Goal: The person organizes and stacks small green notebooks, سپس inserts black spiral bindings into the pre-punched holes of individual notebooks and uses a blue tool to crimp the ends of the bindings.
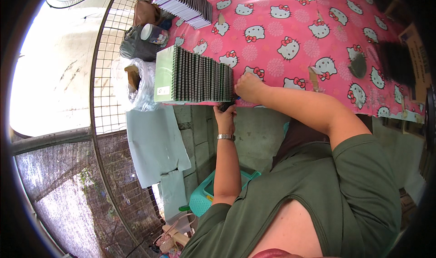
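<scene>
A row of green spiral-bound notebooks (202, 78) stands packed together at the table's near edge, dark coils showing and a small white label on the leftmost cover. My left hand (225, 116), with a metal watch at the wrist, is closed around a small black object just below the row's right end. Close by, my right hand (249, 87) is closed at the table edge. Something small and blue shows at its fingertips, mostly hidden, so its kind is unclear. Both hands are close together, right of the last notebook.
A pink table cover (272, 44) with white cat faces spreads ahead. Purple spiral notebooks (186, 6) stand at the back left. A white-lidded jar (154, 34), a dark bag (136, 44) and a clear plastic bag (141, 92) line the left side, beside a wire mesh (106, 67).
</scene>
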Action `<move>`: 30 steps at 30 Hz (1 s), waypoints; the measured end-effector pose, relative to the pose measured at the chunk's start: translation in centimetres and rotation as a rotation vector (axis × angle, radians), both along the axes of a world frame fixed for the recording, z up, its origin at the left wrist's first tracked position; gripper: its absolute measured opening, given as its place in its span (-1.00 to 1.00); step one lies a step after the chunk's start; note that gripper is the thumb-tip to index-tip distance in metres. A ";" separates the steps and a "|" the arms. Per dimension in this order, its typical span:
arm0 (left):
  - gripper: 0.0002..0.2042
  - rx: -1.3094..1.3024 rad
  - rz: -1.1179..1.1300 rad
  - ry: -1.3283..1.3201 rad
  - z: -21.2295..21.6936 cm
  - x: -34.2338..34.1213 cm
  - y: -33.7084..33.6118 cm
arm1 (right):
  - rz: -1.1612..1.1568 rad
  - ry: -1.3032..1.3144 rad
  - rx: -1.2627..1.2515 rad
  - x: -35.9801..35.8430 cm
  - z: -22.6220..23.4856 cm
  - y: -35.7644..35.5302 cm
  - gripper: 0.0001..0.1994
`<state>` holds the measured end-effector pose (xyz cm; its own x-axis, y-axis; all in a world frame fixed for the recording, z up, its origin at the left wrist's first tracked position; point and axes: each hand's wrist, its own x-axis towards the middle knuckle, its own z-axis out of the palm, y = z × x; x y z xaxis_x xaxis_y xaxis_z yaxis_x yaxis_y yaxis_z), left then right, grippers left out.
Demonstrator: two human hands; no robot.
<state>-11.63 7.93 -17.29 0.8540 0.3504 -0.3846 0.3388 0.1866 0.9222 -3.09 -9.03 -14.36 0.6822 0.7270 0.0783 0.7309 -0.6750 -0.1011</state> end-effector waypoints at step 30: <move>-0.58 -0.428 0.147 -0.178 -2.5 -2.0 1.2 | -0.132 0.006 0.363 -0.3 -2.2 -8.4 -0.71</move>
<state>-13.59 9.12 -19.76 0.8731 0.3142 -0.3727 0.1242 0.5958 0.7934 -3.43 -17.40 -16.58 0.7690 0.5589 0.3103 0.6391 -0.6825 -0.3547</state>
